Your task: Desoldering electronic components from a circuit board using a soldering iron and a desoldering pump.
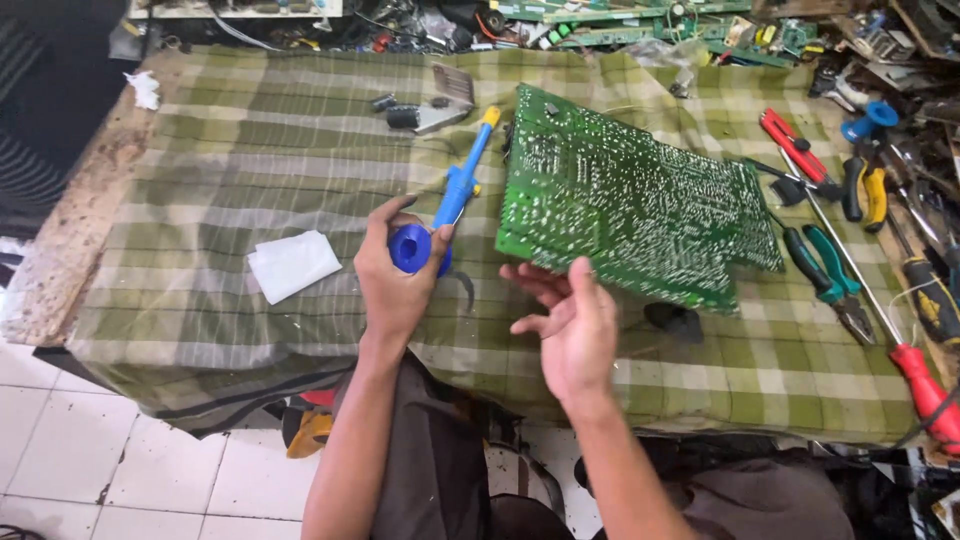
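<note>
We see both hands over a tabletop point(90, 220) draped in a green plaid cloth point(250, 170). The left hand point(392, 285) is curled around the blue handle end of a soldering iron point(455, 195); its thumb and fingers point(438, 238) wrap the round blue butt, and the shaft runs up and away from them to a yellow collar near the tip. The right hand point(570, 330) is loosely spread, palm turned toward the left, and grips nothing; its fingers point(530, 280) reach the near lower corner of a green circuit board point(630, 205), and we cannot tell whether they touch it or hover just beneath. The board lies solder side up, tilted, extending up and to the right of those fingers. A black round part point(672, 320) shows under the board's near edge, just right of the right hand.

Left of the left hand's fingers, apart from them, lies a folded white paper point(292, 264). Beyond the iron's tip, a small grey component block point(432, 105) rests on the cloth. Well right of the right hand, past the board, we find teal-handled pliers point(825, 275), a red-handled screwdriver point(925, 385) and a red utility knife point(795, 145).
</note>
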